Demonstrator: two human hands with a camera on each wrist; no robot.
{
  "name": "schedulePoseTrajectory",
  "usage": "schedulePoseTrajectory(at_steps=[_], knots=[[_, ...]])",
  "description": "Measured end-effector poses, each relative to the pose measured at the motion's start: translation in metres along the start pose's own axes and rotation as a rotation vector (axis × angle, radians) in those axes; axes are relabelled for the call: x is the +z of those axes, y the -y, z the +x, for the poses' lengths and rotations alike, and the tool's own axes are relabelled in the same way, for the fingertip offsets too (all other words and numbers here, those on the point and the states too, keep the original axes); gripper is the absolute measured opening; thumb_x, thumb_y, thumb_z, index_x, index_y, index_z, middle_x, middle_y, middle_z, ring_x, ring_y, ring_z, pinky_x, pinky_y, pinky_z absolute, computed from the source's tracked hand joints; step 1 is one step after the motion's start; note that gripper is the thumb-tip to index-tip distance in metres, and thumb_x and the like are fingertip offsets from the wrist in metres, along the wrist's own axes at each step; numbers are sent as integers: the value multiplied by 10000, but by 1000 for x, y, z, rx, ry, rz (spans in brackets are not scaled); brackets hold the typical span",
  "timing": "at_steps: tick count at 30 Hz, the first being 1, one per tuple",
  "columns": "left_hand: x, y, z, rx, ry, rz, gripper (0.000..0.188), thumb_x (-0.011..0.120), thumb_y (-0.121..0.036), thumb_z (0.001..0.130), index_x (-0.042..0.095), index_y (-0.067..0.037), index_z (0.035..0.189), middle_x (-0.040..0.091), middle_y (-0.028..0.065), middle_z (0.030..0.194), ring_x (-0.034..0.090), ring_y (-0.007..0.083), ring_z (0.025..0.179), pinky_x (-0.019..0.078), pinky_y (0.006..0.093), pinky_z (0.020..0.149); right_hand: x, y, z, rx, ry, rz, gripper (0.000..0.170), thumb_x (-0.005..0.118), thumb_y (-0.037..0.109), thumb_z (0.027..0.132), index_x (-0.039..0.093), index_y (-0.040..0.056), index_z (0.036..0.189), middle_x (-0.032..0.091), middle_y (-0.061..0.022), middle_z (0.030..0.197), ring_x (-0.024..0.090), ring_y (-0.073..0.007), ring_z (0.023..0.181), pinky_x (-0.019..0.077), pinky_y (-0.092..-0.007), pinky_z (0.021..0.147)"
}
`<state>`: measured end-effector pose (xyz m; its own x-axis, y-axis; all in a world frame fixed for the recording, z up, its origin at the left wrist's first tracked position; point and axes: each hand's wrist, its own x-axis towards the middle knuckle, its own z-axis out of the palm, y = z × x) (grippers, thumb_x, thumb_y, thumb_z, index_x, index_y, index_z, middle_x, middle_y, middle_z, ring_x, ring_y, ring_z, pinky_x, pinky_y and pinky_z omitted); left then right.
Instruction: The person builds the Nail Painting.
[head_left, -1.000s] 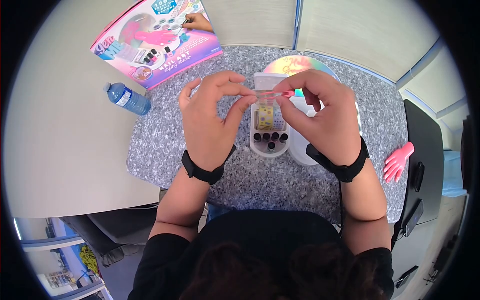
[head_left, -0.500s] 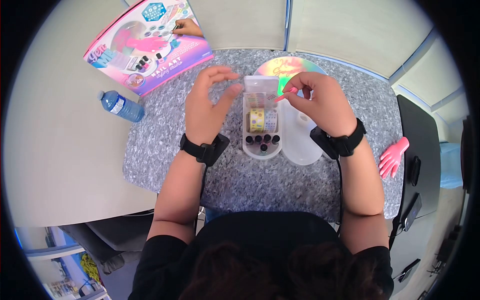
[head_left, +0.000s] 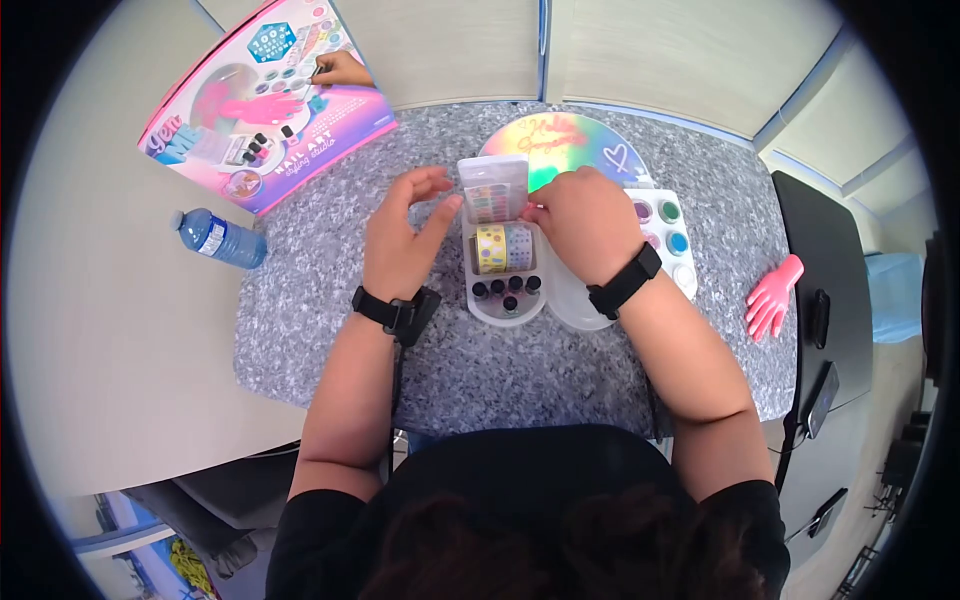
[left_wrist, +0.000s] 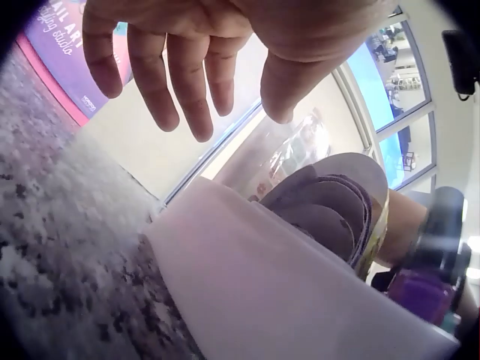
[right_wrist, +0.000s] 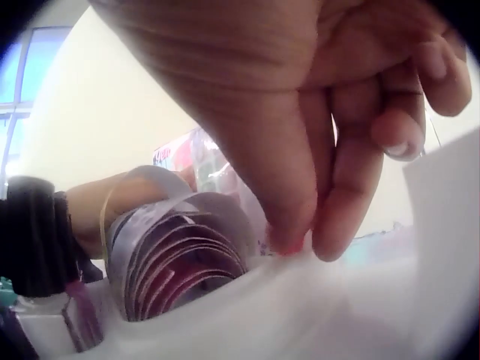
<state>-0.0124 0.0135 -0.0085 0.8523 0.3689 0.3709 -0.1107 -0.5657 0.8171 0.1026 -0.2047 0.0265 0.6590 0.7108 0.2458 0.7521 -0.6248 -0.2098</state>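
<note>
Between thumb and forefinger, my right hand (head_left: 590, 230) pinches small pink tweezers (right_wrist: 289, 244), mostly hidden by the fingers, at the right edge of a white case (head_left: 505, 318). Inside the case are rolled sticker strips (head_left: 492, 250), one yellow, and several black-capped nail polish bottles (head_left: 511, 303). A clear packet of small gems or stickers (head_left: 490, 203) stands upright at the back of the case. My left hand (head_left: 405, 235) hovers just left of that packet, its fingers loosely bent and holding nothing; the left wrist view shows them apart above the case wall (left_wrist: 277, 285).
Right of the case sits a white tray of coloured pots (head_left: 678, 243). Behind stands a shiny rainbow disc (head_left: 550, 140). A pink model hand (head_left: 773, 297) lies at the right, a water bottle (head_left: 222, 238) at the left, and a nail art box (head_left: 265, 110) at the back left.
My hands have moved apart; the left let go of the clear piece it pinched with the right. The right hand has lowered the tweezers toward the case.
</note>
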Motion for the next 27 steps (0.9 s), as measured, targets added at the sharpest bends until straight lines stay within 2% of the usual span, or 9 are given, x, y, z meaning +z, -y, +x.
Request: schedulePoseTrajectory(at_steps=[2, 5, 7, 11, 13, 15, 18, 21, 27], knots=[[-3, -3, 0, 11, -3, 3, 401, 760, -222, 1048, 655, -36, 1387, 793, 102, 1209, 727, 191, 1154, 552, 356, 1004, -8, 0, -3, -40, -27, -68, 202, 774, 288, 945, 838, 99, 975, 755, -131, 946, 732, -332, 961, 614, -484, 786], [-16, -7, -1, -101, 58, 64, 372, 768, -214, 1040, 676, -65, 1369, 806, 77, 1135, 740, 165, 1082, 553, 343, 992, -35, -17, -17, -72, -197, 60, 300, 742, 262, 985, 775, 65, 1208, 734, -165, 1101, 705, -380, 1049, 585, -480, 905], [-23, -4, -1, -166, 76, 8, 397, 801, -260, 1007, 692, -86, 1347, 811, 101, 1123, 764, 201, 987, 566, 358, 900, -61, -49, -29, 87, -241, 226, 357, 738, 269, 1000, 763, 51, 1282, 743, -184, 1143, 698, -400, 1088, 566, -481, 942], [-23, -6, -2, -122, 74, 31, 377, 803, -265, 1011, 708, -84, 1327, 813, 85, 1082, 754, 175, 962, 558, 329, 870, -105, -126, -94, 340, -379, -207, 454, 744, 334, 1026, 731, 68, 1394, 737, -218, 1237, 689, -413, 1152, 547, -493, 1005], [-22, -9, -4, -179, 62, 42, 358, 803, -269, 1015, 719, -83, 1309, 813, 76, 1072, 744, 155, 949, 557, 313, 864, -102, -164, -131, 463, -354, -369, 538, 764, 420, 1005, 714, 106, 1438, 719, -235, 1285, 690, -425, 1170, 553, -517, 1017], [-18, -10, -5, -160, 71, 7, 344, 790, -258, 1030, 716, -81, 1315, 809, 75, 1066, 736, 138, 946, 557, 307, 866, -104, -172, -158, 851, -91, -421, 745, 802, 572, 920, 654, 164, 1525, 695, -245, 1355, 687, -435, 1222, 563, -524, 1029], [-17, -11, -6, -146, 30, -24, 332, 781, -243, 1039, 717, -68, 1314, 797, 80, 1062, 722, 131, 946, 559, 311, 881, -92, -181, -190, 1003, 79, -400, 914, 823, 664, 834, 592, 195, 1585, 685, -242, 1386, 688, -411, 1267, 566, -513, 1048], [-19, -6, -6, -155, 21, -55, 329, 780, -246, 1041, 720, -65, 1309, 795, 77, 1068, 715, 127, 952, 553, 300, 877, -78, -198, -212, 982, 130, -279, 973, 831, 671, 801, 555, 213, 1614, 678, -258, 1393, 688, -402, 1284, 563, -498, 1058], [-16, 3, -3, -200, 32, -142, 337, 773, -252, 1049, 718, -65, 1324, 797, 66, 1083, 704, 101, 965, 536, 277, 859, -70, -206, -214, 796, -72, -166, 732, 818, 420, 875, 662, 100, 1515, 736, -245, 1314, 699, -388, 1261, 551, -478, 1078]])
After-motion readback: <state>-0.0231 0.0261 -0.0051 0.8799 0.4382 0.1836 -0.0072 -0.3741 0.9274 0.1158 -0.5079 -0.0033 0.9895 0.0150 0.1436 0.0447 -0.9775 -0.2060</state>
